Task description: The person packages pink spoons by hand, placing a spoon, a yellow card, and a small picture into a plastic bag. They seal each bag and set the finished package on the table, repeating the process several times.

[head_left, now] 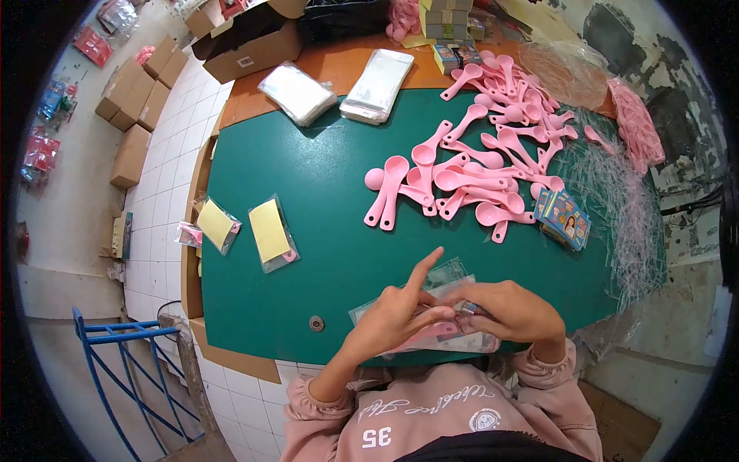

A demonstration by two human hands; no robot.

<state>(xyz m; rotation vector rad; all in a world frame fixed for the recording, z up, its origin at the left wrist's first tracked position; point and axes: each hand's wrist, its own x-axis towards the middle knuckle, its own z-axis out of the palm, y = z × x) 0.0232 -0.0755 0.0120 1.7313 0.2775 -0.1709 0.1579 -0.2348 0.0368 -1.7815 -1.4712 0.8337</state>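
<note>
Green table top [308,162] filling mid-frame, orange edge at the far side. Large heap of pink spoons [493,154] spread over the far right of the green surface, handles crossing, several piled on one another. Tangle of clear film wrappers [616,192] just right of the heap, spilling over the table edge. Open cardboard box [250,42] at the far left corner, contents dark, not readable. Two stacks of empty clear bags [335,88] side by side on the orange strip. Small stack of printed cards [564,218] at the near edge of the spoon heap, touching it. Two filled packets with yellow cards [245,229] lying flat at the left, well apart from the hands; pink part visible inside the nearer one. Clear packet [439,323] at the near edge, flat on the table, pink spoon and card inside, mouth toward the right. Left hand [400,312] pinching the packet, index finger raised. Right hand [512,308] curled closed on the packet's right end. Small round metal piece [316,323] left of the hands.
</note>
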